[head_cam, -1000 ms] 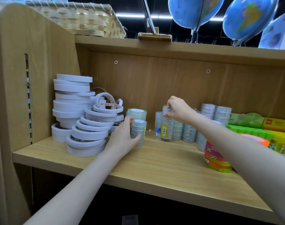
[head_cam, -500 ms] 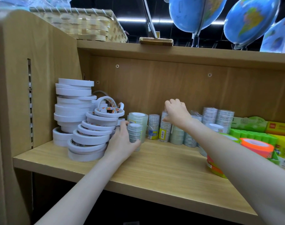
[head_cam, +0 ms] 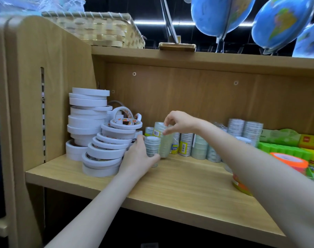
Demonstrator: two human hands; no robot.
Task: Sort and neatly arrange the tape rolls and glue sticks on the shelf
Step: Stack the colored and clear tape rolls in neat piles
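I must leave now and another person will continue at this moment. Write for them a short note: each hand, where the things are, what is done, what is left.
Left hand: grips a small clear tape stack at the shelf front.
Right hand: pinches the top of a taller clear stack just behind it.
White tapes: piled at the far left, front pile leaning.
More clear stacks stand in a row along the back; orange tape and green packs on the right.
Done: clear tapes mostly grouped.
Left: set both held stacks in the row, straighten the white piles. No glue sticks recognisable here.
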